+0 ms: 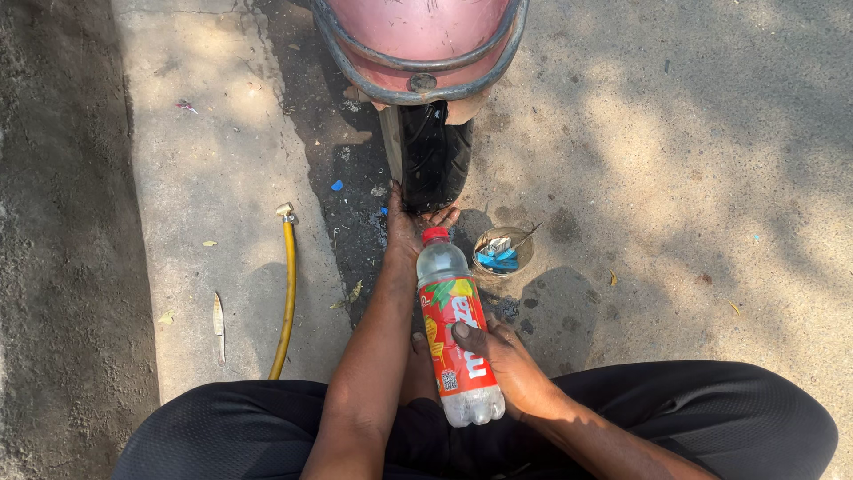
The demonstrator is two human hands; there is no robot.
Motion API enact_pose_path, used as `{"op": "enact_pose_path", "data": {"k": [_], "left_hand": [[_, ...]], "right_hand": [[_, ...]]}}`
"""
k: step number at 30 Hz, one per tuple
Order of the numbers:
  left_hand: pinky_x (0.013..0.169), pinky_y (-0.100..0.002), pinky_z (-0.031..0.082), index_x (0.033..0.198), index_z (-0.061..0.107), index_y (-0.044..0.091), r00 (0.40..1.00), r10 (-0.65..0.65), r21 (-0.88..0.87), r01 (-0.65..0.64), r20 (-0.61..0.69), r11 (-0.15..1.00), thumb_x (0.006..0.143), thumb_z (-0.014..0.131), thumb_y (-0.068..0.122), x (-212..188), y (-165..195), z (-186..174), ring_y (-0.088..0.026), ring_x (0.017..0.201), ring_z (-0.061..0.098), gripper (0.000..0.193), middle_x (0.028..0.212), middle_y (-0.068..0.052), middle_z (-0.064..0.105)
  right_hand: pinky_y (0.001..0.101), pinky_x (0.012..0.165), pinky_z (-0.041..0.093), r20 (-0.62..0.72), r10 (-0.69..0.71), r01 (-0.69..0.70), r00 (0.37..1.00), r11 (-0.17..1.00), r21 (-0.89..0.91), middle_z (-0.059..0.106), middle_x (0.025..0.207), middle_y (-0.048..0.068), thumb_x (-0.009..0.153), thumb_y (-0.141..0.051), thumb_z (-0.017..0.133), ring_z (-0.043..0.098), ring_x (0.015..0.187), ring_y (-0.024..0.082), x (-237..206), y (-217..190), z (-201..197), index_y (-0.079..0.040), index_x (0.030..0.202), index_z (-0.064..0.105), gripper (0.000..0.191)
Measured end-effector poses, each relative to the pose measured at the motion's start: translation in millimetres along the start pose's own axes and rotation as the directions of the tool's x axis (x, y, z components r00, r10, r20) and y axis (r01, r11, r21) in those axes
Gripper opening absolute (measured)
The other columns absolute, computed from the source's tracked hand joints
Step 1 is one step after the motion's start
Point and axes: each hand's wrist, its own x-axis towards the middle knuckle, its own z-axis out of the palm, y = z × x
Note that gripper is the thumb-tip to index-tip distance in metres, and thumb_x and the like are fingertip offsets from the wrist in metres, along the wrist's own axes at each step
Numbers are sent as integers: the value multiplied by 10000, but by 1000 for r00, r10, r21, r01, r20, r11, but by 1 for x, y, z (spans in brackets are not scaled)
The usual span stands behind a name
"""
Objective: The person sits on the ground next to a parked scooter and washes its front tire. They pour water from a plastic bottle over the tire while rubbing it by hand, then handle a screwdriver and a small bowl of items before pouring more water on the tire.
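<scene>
My right hand (502, 360) grips a clear plastic bottle (453, 333) with a red cap and a red label, held almost flat with the cap pointing away from me toward the wheel. My left hand (407, 224) reaches forward and rests on the ground against the bottom of a black scooter tyre (433, 153); its fingers spread at the tyre's base. Above the tyre is the pink rear body of the scooter (418, 31) with a grey metal guard rail. I am squatting, my knees in black trousers at the bottom of the view.
A small round tin (503, 252) with blue bits and a thin tool stands just right of the tyre. A yellow air hose (287, 293) with a brass tip lies on the concrete slab at the left. A small knife (219, 327) lies further left. Wet patches darken the ground under the wheel.
</scene>
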Motion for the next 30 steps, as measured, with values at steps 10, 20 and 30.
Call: {"op": "enact_pose_path", "data": {"k": [10, 20, 30], "left_hand": [[863, -676, 555, 1404, 573, 153, 998, 57, -36, -58, -25, 998, 882, 575, 726, 9, -1, -2, -440, 1123, 639, 775, 1367, -177, 618], [1000, -600, 520, 1457, 548, 151, 996, 55, -30, -57, -69, 998, 896, 471, 796, 5, -2, 3, -390, 1252, 614, 859, 1437, -156, 601], [1099, -624, 430, 1486, 539, 187, 978, 73, -125, -98, -194, 987, 916, 318, 811, 15, -4, 13, -385, 1360, 539, 874, 1483, -138, 570]], "right_hand": [[361, 791, 626, 17, -5, 3, 1000, 998, 70, 719, 1077, 147, 850, -326, 758, 732, 909, 203, -1, -14, 0, 9, 1332, 528, 631], [354, 716, 615, -128, 5, -12, 992, 999, -51, 736, 992, 153, 899, -353, 688, 728, 808, 197, -3, -3, -2, 42, 1278, 562, 562], [356, 719, 618, -165, -100, 113, 981, 991, 69, 720, 996, 147, 903, -334, 709, 729, 823, 207, 11, 8, -16, 29, 1274, 577, 535]]}}
